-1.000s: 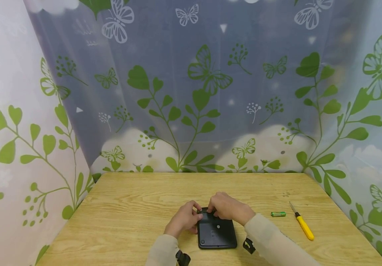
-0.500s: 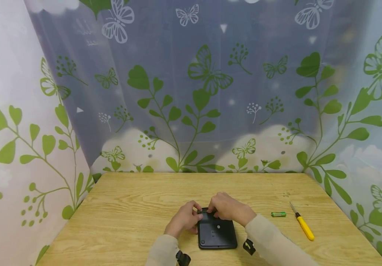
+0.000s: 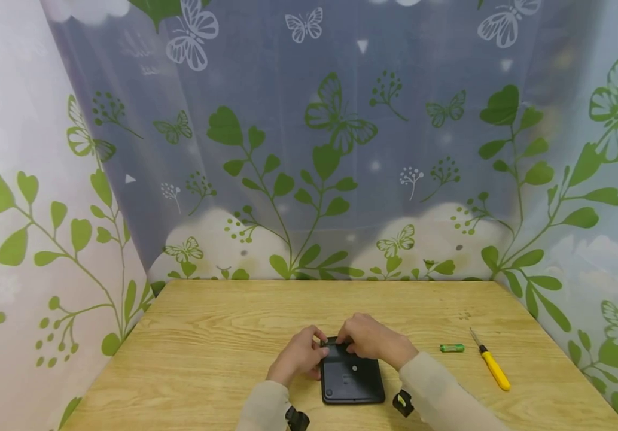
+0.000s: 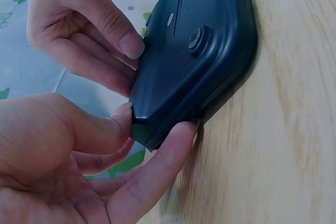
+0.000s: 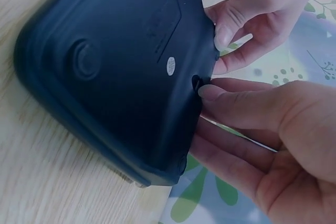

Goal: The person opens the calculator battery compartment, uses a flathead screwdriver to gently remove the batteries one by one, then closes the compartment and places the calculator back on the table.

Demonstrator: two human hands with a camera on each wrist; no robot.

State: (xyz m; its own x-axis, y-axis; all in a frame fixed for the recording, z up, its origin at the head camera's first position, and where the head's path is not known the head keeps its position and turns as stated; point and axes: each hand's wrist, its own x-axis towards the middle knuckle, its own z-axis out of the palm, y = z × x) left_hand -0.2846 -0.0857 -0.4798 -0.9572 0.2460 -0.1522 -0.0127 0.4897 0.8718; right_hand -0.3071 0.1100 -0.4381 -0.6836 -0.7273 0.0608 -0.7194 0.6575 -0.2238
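Observation:
What looks like a black desk calculator [image 3: 352, 383] lies back side up on the table, with round feet and a small pale round sticker showing. My left hand [image 3: 299, 354] pinches its far left corner, the thumb on the edge and a finger against the side. At the far edge, my right hand [image 3: 370, 340] grips the calculator [image 5: 126, 77]. The right thumb [image 5: 212, 93] touches a small dark notch, and other fingers reach down past the edge. The calculator's front is hidden beneath it.
To the right lie a green battery [image 3: 451, 348] and a screwdriver [image 3: 494, 369] with a yellow handle. Several tiny pale pieces [image 3: 465, 315], too small to make out, lie behind them. The wooden table [image 3: 206, 335] meets a patterned curtain [image 3: 309, 179] at the back.
Both hands keep nearly the same places on the calculator. A very slight shift of the whole view is all that differs.

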